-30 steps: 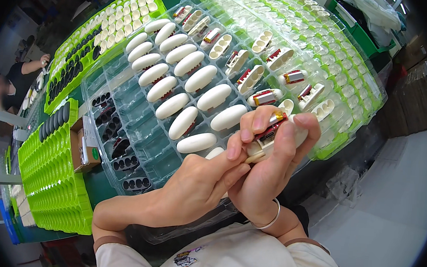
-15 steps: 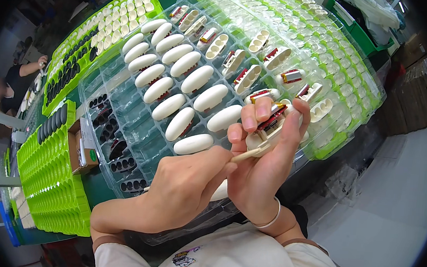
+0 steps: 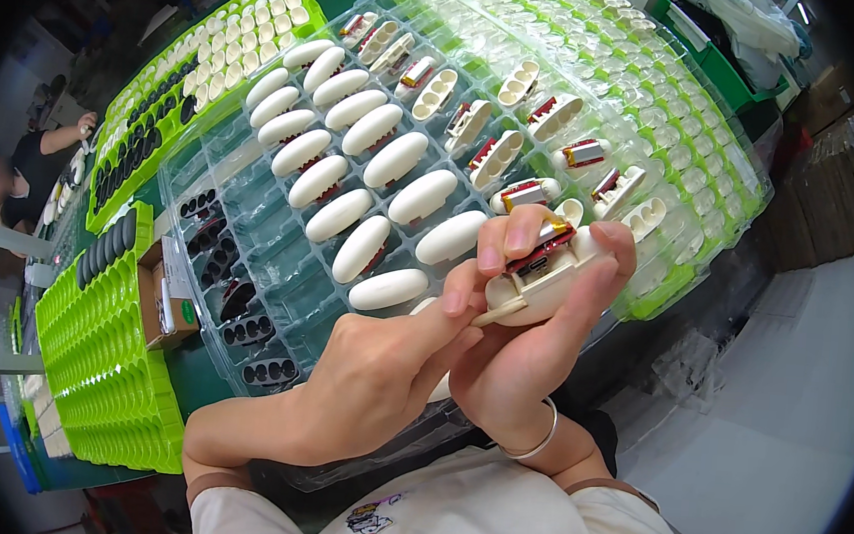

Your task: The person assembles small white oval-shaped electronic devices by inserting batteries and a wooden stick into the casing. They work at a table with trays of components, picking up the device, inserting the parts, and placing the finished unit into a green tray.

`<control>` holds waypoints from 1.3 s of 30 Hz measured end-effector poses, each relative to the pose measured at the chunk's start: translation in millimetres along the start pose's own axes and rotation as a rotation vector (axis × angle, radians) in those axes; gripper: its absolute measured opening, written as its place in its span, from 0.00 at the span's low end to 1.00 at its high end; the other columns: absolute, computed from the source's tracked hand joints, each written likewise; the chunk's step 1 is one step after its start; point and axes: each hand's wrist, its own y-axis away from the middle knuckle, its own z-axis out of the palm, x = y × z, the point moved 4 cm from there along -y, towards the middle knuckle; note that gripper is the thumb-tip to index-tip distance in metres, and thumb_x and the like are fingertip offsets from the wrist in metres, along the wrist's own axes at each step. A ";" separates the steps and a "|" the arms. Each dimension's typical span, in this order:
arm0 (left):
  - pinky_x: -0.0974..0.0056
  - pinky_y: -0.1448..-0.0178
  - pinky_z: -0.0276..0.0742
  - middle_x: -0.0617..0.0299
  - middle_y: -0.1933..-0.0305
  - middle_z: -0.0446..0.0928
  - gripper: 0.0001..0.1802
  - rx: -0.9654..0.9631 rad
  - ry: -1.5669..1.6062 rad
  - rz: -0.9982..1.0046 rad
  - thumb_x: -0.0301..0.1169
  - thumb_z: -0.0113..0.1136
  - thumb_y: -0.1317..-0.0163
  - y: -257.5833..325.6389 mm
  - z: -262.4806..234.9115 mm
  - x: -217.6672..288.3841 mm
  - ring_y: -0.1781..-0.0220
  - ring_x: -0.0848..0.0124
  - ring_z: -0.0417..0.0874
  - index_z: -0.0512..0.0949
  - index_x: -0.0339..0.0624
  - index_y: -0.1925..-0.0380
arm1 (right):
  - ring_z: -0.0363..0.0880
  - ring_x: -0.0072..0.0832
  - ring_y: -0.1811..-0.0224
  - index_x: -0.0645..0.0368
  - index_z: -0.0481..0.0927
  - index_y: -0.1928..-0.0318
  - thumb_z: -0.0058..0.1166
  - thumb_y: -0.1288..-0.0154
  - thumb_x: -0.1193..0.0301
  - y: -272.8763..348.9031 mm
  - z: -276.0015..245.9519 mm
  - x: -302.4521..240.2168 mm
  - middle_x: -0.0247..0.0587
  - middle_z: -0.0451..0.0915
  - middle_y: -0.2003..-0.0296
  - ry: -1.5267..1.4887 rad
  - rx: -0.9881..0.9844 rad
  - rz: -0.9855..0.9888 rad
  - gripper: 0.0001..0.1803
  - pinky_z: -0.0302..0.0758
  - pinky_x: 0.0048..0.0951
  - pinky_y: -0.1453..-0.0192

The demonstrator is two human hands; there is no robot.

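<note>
My right hand (image 3: 530, 360) grips an open cream oval shell (image 3: 546, 281) with a red and gold part (image 3: 541, 251) seated inside, my thumb pressing on that part. My left hand (image 3: 378, 374) pinches a thin cream stick (image 3: 500, 310) against the shell's lower edge. Both hands hover over the near edge of a clear plastic compartment tray (image 3: 251, 203). The tray holds several closed cream oval shells (image 3: 395, 159) in rows on the left and several open shell halves with red parts (image 3: 523, 194) further right.
Small black parts (image 3: 244, 298) fill the tray's left compartments. Bright green moulded trays (image 3: 99, 362) lie at left and far back, next to a small cardboard box (image 3: 169, 297). Another person (image 3: 28, 170) works at the far left. A pale floor (image 3: 796, 417) lies to the right.
Both hands have shifted slightly with the shell. My right thumb now presses the red part, and the stick sits at the shell's lower edge.
</note>
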 end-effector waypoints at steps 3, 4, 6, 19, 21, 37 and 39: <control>0.64 0.79 0.68 0.53 0.82 0.71 0.09 -0.049 0.072 0.017 0.25 0.54 0.46 -5.9 -2.4 -4.0 0.82 0.60 0.73 0.70 0.36 0.64 | 0.63 0.27 0.68 0.39 0.60 0.50 0.34 0.36 0.53 -3.0 -4.2 -2.5 0.39 0.62 0.68 -0.089 -0.061 0.003 0.15 0.69 0.29 0.68; 0.66 0.78 0.68 0.54 0.82 0.71 0.10 -0.062 0.089 0.004 0.25 0.54 0.46 -6.6 -5.6 -5.7 0.82 0.62 0.73 0.70 0.36 0.64 | 0.65 0.29 0.67 0.41 0.57 0.49 0.34 0.36 0.55 -3.3 -5.3 -3.1 0.43 0.64 0.67 -0.102 -0.081 -0.031 0.17 0.69 0.32 0.64; 0.69 0.78 0.66 0.58 0.81 0.72 0.09 0.016 0.292 -0.047 0.26 0.55 0.46 -5.7 -13.4 -12.8 0.82 0.68 0.73 0.71 0.36 0.65 | 0.68 0.33 0.65 0.47 0.51 0.46 0.35 0.35 0.58 -3.7 -7.8 -2.2 0.49 0.67 0.65 -0.132 -0.126 -0.099 0.20 0.69 0.38 0.57; 0.74 0.77 0.49 0.71 0.79 0.64 0.15 0.302 0.523 0.050 0.23 0.64 0.55 -12.1 -28.6 -29.8 0.79 0.83 0.56 0.78 0.37 0.63 | 0.70 0.27 0.50 0.64 0.66 0.52 0.53 0.48 0.84 1.3 -17.8 -0.9 0.45 0.70 0.52 0.197 -0.264 0.199 0.21 0.68 0.28 0.47; 0.74 0.78 0.51 0.70 0.80 0.64 0.16 0.343 0.409 0.029 0.24 0.66 0.58 -12.0 -31.4 -25.9 0.80 0.81 0.58 0.79 0.38 0.65 | 0.74 0.25 0.55 0.64 0.71 0.57 0.55 0.50 0.85 -0.3 -19.8 -2.9 0.41 0.74 0.58 0.160 -0.202 0.218 0.17 0.71 0.26 0.50; 0.78 0.81 0.51 0.66 0.80 0.64 0.16 0.389 0.216 0.115 0.27 0.64 0.56 -6.7 -29.7 -24.1 0.84 0.81 0.59 0.76 0.39 0.63 | 0.74 0.25 0.56 0.62 0.71 0.60 0.57 0.51 0.83 0.8 -21.0 -2.8 0.39 0.75 0.61 0.115 -0.209 0.309 0.16 0.73 0.27 0.51; 0.77 0.80 0.49 0.71 0.82 0.59 0.16 0.239 0.476 -0.033 0.29 0.62 0.52 -14.8 -24.5 -30.0 0.82 0.84 0.55 0.74 0.38 0.61 | 0.74 0.25 0.56 0.62 0.70 0.58 0.57 0.51 0.82 -0.8 -24.3 -4.9 0.39 0.75 0.61 0.109 -0.199 0.329 0.17 0.72 0.27 0.52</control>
